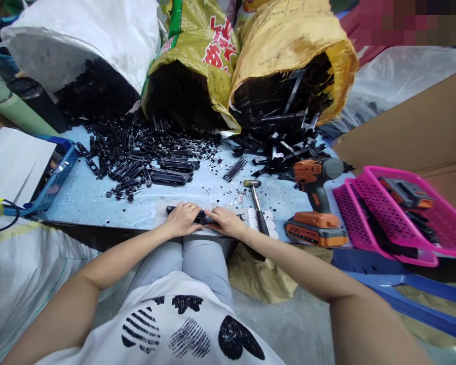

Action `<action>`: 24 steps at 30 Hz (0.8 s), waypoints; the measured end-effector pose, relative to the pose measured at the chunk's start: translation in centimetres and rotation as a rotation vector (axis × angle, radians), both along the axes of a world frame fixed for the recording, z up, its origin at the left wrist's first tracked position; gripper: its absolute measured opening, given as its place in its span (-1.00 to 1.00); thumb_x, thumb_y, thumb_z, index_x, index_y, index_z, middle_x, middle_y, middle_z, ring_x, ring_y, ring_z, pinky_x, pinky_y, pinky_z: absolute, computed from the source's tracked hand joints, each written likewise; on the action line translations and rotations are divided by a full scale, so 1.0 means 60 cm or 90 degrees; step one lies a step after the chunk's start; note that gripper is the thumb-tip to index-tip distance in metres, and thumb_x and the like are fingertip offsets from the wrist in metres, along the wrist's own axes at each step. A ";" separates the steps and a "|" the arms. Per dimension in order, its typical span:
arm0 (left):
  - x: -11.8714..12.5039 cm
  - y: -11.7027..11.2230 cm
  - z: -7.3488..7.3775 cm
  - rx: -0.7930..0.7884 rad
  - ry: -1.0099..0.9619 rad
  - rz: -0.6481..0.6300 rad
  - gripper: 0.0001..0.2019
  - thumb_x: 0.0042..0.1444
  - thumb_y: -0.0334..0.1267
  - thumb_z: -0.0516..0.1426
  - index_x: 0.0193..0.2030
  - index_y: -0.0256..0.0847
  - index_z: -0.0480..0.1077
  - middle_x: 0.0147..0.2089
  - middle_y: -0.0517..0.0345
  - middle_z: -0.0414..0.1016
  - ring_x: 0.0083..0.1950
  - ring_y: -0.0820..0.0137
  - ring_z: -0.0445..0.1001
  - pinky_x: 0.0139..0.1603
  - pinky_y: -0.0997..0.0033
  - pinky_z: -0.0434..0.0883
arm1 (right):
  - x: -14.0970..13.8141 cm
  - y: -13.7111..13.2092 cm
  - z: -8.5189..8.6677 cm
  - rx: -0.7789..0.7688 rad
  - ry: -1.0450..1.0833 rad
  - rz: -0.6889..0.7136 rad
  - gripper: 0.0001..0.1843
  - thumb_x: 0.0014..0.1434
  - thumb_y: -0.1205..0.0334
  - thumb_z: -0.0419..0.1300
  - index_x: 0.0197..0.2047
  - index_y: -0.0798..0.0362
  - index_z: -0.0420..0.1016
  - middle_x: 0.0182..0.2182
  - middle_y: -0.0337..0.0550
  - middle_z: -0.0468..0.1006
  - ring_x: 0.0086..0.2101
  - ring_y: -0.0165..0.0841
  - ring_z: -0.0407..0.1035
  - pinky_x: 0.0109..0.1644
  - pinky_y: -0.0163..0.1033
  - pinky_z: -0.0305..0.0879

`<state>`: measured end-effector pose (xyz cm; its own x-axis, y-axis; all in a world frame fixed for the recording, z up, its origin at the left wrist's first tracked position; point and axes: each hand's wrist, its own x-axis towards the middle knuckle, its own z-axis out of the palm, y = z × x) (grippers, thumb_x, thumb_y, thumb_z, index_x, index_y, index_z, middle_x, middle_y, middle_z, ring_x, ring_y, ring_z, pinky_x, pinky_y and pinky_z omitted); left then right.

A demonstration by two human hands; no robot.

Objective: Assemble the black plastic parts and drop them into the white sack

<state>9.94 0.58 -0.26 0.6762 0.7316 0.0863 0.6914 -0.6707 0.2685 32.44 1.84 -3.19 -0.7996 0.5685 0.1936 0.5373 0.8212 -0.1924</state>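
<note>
At the front edge of the table, my left hand grips a long black part that lies nearly flat. My right hand is close beside it, with fingers bent over the same part. Both hands hide much of it, so its exact kind cannot be made out. A hammer with a black grip lies to the right of my right hand, beside white round discs. Several black slotted bars are lined up beyond my left hand.
Three sacks, white, green-yellow and orange-yellow, spill black parts along the back. An orange cordless drill stands right, next to pink baskets. A blue basket with papers is at left.
</note>
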 end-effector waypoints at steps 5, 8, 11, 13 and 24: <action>0.004 -0.010 -0.003 -0.004 -0.002 0.106 -0.57 0.15 -0.02 0.10 0.01 -0.33 0.29 -0.09 -0.11 0.40 -0.06 0.12 0.35 -0.13 0.18 0.26 | 0.006 0.025 0.023 -0.014 -0.114 0.008 -0.44 0.28 -0.12 -0.06 0.23 0.01 0.25 -0.30 -0.08 0.41 -0.31 -0.34 0.28 -0.31 -0.31 0.17; 0.006 -0.019 0.005 -0.005 -0.005 0.097 -0.56 0.17 -0.02 0.06 0.03 -0.35 0.30 -0.07 -0.15 0.40 -0.04 0.12 0.34 -0.10 0.17 0.26 | 0.012 0.037 0.030 -0.008 -0.157 0.045 -0.42 0.29 -0.14 -0.09 0.23 0.00 0.24 -0.28 -0.08 0.43 -0.31 -0.35 0.28 -0.34 -0.32 0.09; -0.001 -0.029 0.012 0.016 0.041 0.054 -0.51 0.22 -0.11 0.02 0.18 -0.42 0.19 0.04 -0.23 0.36 0.02 0.11 0.33 -0.05 0.17 0.24 | 0.024 0.042 0.036 0.030 -0.197 0.002 -0.33 0.22 -0.27 -0.10 0.14 0.06 0.34 -0.31 -0.06 0.46 -0.34 -0.33 0.28 -0.37 -0.30 0.02; -0.010 -0.032 0.012 0.032 0.100 0.034 -0.47 0.24 -0.13 -0.01 0.25 -0.46 0.10 0.07 -0.26 0.35 0.00 0.11 0.34 -0.08 0.19 0.24 | 0.030 0.036 0.037 0.049 -0.211 -0.076 -0.27 0.18 -0.34 -0.12 -0.07 0.15 0.47 -0.38 -0.03 0.47 -0.36 -0.31 0.29 -0.36 -0.28 -0.01; -0.089 -0.013 -0.010 0.139 0.059 -0.065 -0.36 0.21 0.13 -0.08 0.15 -0.45 0.28 -0.01 -0.31 0.43 -0.08 0.14 0.42 -0.16 0.24 0.28 | -0.018 -0.039 0.036 0.116 -0.162 -0.167 -0.33 0.24 -0.27 -0.16 -0.48 0.13 0.42 -0.54 -0.06 0.45 -0.46 -0.34 0.29 -0.35 -0.23 -0.05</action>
